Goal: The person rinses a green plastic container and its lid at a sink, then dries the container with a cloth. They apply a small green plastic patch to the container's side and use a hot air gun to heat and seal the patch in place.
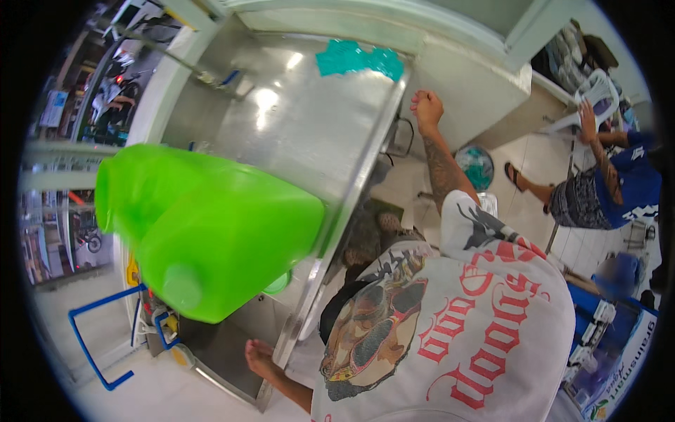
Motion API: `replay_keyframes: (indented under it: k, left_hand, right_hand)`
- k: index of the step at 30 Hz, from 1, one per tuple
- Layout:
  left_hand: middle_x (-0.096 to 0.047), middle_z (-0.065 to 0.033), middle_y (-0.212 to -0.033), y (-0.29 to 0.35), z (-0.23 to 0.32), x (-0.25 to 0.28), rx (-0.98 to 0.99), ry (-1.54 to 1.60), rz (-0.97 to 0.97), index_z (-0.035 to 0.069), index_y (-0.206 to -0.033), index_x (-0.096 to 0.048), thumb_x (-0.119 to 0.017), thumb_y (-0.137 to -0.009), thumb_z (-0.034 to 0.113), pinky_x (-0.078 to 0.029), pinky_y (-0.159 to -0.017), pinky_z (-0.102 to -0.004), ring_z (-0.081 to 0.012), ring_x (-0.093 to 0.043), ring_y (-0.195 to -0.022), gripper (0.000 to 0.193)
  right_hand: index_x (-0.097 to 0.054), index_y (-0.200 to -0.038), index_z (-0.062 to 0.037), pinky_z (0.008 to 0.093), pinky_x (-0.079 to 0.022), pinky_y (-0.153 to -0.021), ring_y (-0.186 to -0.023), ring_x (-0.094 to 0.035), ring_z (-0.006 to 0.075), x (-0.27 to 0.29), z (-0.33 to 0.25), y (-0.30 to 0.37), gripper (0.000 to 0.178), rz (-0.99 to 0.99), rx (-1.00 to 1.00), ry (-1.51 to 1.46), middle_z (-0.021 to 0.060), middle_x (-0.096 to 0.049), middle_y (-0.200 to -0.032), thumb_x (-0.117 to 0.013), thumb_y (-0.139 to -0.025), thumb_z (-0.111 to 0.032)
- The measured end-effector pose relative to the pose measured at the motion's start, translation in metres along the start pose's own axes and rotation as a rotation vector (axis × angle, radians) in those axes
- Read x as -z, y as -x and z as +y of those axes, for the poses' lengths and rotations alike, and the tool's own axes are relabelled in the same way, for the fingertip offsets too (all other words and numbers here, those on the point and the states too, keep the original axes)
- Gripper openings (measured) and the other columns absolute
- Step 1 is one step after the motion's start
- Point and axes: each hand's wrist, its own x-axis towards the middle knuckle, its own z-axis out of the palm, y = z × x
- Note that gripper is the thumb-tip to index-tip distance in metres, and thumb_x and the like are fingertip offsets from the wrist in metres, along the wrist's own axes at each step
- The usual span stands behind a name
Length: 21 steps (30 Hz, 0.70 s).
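Observation:
A large bright green plastic jug with a round cap lies across the sink counter, its outline slightly blurred. Neither hand touches it. My left hand is over the lower edge of the steel basin, below the jug, with the fingers curled in and nothing visible in them. My right hand is held up beyond the counter's right edge, closed like a fist, with nothing seen in it. Crumpled turquoise plastic film lies at the counter's far corner, nearest my right hand. A pale green round thing shows partly beneath the jug.
The steel counter has a raised rim, and its sink basin is at lower left. A blue frame stands beside it. On the floor is a bucket with turquoise material. A person in blue and a white chair are at right.

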Motion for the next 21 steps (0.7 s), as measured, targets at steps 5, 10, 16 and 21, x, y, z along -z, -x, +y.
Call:
replay_keyframes:
  k: [5, 10, 16, 21]
  left_hand:
    - [-0.069, -0.0086, -0.098, 0.076, -0.033, 0.012, 0.004, -0.431, 0.166, 0.006, -0.112, -0.065, -0.059, -0.097, 0.034, -0.052, -0.068, -0.0315, -0.0193, -0.065, -0.082, 0.033]
    - [-0.068, -0.0101, -0.081, 0.124, -0.044, 0.040, -0.055, -0.871, -0.016, -0.004, -0.098, -0.067, -0.053, -0.100, 0.017, -0.051, -0.060, -0.0269, -0.0173, -0.064, -0.067, 0.025]
    - [-0.070, -0.0072, -0.082, 0.140, -0.047, 0.052, 0.134, -0.985, -0.085, 0.004, -0.105, -0.069, -0.062, -0.098, 0.027, -0.047, -0.052, -0.0265, -0.0146, -0.065, -0.064, 0.024]
    - [-0.069, -0.0119, -0.087, 0.129, -0.051, 0.030, 0.037, -0.906, -0.215, -0.004, -0.103, -0.068, -0.056, -0.097, 0.016, -0.055, -0.064, -0.0298, -0.0186, -0.066, -0.075, 0.024]
  right_hand:
    - [-0.067, -0.092, 0.0031, 0.0393, -0.048, -0.054, -0.058, -0.061, 0.0234, 0.040, 0.202, 0.054, 0.029, -0.071, -0.625, 0.217, 0.0154, -0.066, -0.070, -0.057, -0.089, -0.024]
    - [-0.067, -0.111, -0.0010, 0.0472, -0.056, -0.081, -0.098, -0.068, 0.0355, 0.038, 0.285, 0.123, 0.033, -0.484, -0.701, 0.791, 0.0262, -0.065, -0.113, -0.063, -0.091, -0.028]
    - [-0.068, -0.115, -0.0063, 0.0488, -0.053, -0.092, -0.113, -0.061, 0.0425, -0.022, 0.274, 0.082, 0.032, -0.449, -0.394, 0.812, 0.0280, -0.048, -0.134, -0.064, -0.090, -0.025]
    - [-0.070, -0.110, -0.0074, 0.0490, -0.053, -0.091, -0.109, -0.063, 0.0421, -0.025, 0.249, 0.061, 0.028, -0.787, -0.074, 1.158, 0.0220, -0.053, -0.130, -0.058, -0.091, -0.024]
